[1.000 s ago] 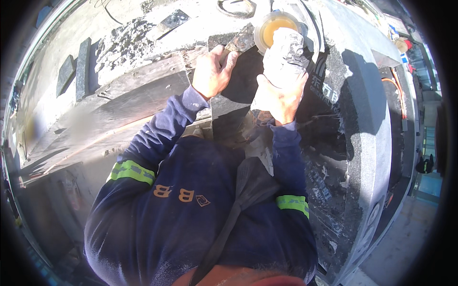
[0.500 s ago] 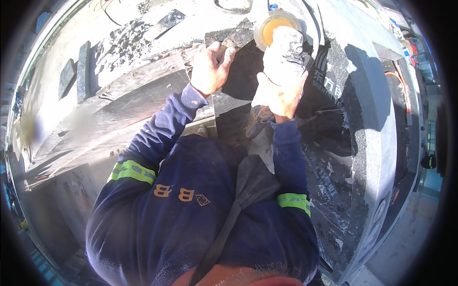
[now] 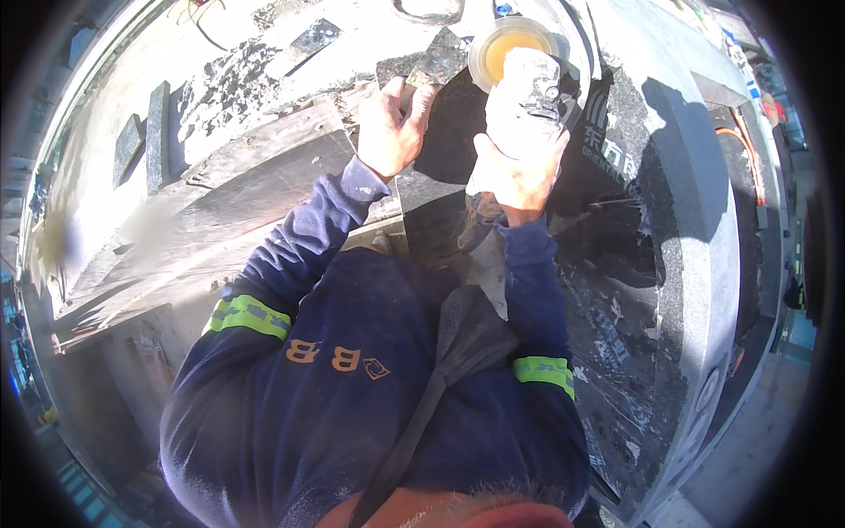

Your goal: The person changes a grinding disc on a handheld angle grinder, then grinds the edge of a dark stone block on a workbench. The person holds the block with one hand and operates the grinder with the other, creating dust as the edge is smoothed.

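My right hand [image 3: 519, 172] grips an angle grinder [image 3: 526, 92] caked in pale dust, its round yellow disc [image 3: 506, 40] facing up and away from me. To its left, my left hand [image 3: 392, 132] has its fingers bent over the edge of a dark stone piece [image 3: 440, 57], thumb resting beside them. Both hands are over a dark, partly shadowed surface [image 3: 440, 141]. Glare hides detail around the disc, and I cannot tell whether it touches the stone.
Dark stone strips [image 3: 158, 136] and rubble [image 3: 229, 79] lie on the pale ledge [image 3: 264, 141] at left. A coiled hose [image 3: 427, 13] sits at the back. A grey slab edge [image 3: 704, 264] runs down the right, with an orange cord [image 3: 748, 154] beyond.
My left hand and the grinder in my right hand have shifted very slightly upward in the picture. The surroundings shift a little with the view. Both grips look the same.
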Demonstrator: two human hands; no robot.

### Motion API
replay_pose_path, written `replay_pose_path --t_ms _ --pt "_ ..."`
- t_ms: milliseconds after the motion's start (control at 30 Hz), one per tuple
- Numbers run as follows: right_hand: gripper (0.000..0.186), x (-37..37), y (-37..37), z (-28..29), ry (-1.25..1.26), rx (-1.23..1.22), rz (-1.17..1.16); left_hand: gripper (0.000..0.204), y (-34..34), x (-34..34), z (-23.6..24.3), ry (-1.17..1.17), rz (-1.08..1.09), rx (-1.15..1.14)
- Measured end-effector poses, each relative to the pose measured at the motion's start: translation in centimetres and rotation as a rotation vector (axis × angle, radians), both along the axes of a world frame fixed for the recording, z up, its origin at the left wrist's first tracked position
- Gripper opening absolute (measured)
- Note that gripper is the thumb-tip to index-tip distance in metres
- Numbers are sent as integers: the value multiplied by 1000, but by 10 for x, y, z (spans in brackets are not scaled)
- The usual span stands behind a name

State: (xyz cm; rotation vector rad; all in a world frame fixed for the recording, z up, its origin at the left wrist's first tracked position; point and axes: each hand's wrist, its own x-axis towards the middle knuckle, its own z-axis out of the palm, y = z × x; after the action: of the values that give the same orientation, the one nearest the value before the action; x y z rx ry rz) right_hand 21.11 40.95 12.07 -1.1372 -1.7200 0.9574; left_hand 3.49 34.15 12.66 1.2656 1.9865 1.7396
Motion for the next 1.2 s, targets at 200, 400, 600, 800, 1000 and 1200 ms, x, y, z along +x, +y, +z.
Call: replay_pose_path --t_ms 200,400,600,800,1000,1200 --pt "121 -6 -2 12 19 164 50 32 -2 4 8 -115 -61 -18" --pt "123 -4 3 16 79 4 83 28 1 17 8 -500 -103 63" --pt "120 -4 0 22 34 -15 34 25 7 27 5 -654 -98 145" --pt "103 -14 -7 22 148 15 165 29 10 29 -3 -721 -107 180" --pt "94 -7 -7 16 -64 168 131 25 8 35 -13 -765 -67 255" --pt "86 -9 -6 14 201 40 232 25 9 36 -18 -751 -59 268"
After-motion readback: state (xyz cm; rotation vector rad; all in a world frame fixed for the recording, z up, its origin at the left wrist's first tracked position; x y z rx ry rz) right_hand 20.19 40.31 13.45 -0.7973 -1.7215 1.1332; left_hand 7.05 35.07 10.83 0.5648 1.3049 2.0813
